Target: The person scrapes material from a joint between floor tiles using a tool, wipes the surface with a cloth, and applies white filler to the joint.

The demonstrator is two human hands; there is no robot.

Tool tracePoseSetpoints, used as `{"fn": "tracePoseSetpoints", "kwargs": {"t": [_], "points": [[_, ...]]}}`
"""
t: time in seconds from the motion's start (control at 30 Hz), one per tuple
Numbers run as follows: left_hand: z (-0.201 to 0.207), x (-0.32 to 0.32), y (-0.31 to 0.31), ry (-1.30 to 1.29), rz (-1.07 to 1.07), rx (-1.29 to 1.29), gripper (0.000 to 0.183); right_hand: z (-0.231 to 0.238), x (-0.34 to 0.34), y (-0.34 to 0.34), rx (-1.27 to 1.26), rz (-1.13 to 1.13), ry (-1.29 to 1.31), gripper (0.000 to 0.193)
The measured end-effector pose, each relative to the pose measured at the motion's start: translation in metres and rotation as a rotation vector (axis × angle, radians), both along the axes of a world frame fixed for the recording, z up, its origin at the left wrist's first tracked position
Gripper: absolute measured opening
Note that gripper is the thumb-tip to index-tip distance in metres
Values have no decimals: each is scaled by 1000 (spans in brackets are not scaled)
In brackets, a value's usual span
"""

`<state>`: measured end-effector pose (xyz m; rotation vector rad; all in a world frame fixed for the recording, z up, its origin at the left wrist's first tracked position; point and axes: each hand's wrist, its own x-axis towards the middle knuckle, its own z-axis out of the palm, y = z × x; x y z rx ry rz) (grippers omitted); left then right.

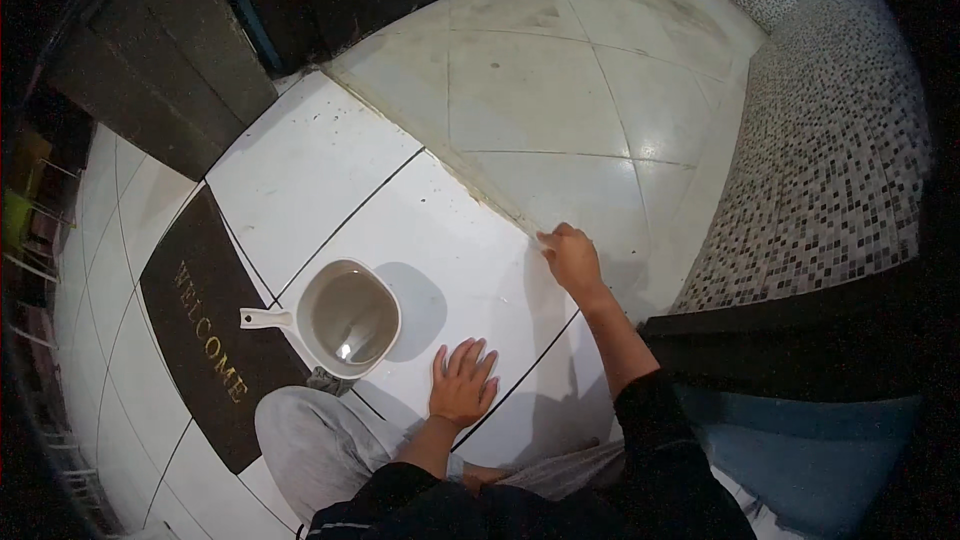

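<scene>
My left hand (463, 382) lies flat on the white floor tile (480, 280), fingers spread, with nothing in it. My right hand (573, 262) is closed, its fingertips pinched at the right end of the rough, yellowish seam (440, 162) where white tiles meet duller ones. Whatever those fingers hold, if anything, is too small or hidden to make out. To the left of my left hand stands a white dipper (302, 320) with a short handle pointing left. Clear liquid fills part of it. Small dark specks dot the tile beside the seam.
A dark doormat (196, 330) with gold lettering lies left of the dipper. Some dark grey cloth (327, 381) sits by the dipper's base, near my knee. Dark doors (160, 50) border the far left. A mosaic-tiled wall (825, 170) rises on the right, above a blue surface (800, 450).
</scene>
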<state>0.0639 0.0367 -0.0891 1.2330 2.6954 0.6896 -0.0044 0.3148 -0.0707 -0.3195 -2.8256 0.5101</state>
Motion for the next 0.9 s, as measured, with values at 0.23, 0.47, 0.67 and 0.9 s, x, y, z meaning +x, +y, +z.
{"fn": "tracePoseSetpoints", "kwargs": {"t": [0.23, 0.47, 0.67, 0.9], "points": [[2, 1, 2, 20, -9, 28, 40, -4, -12, -5, -62, -11, -50, 29], [2, 0, -4, 21, 15, 15, 39, -5, 5, -10, -168, -42, -100, 30], [3, 2, 5, 25, 1, 11, 39, -6, -16, -7, -108, -70, -28, 29], [1, 0, -2, 27, 12, 34, 39, -2, 4, -14, -146, -55, -53, 25]]}}
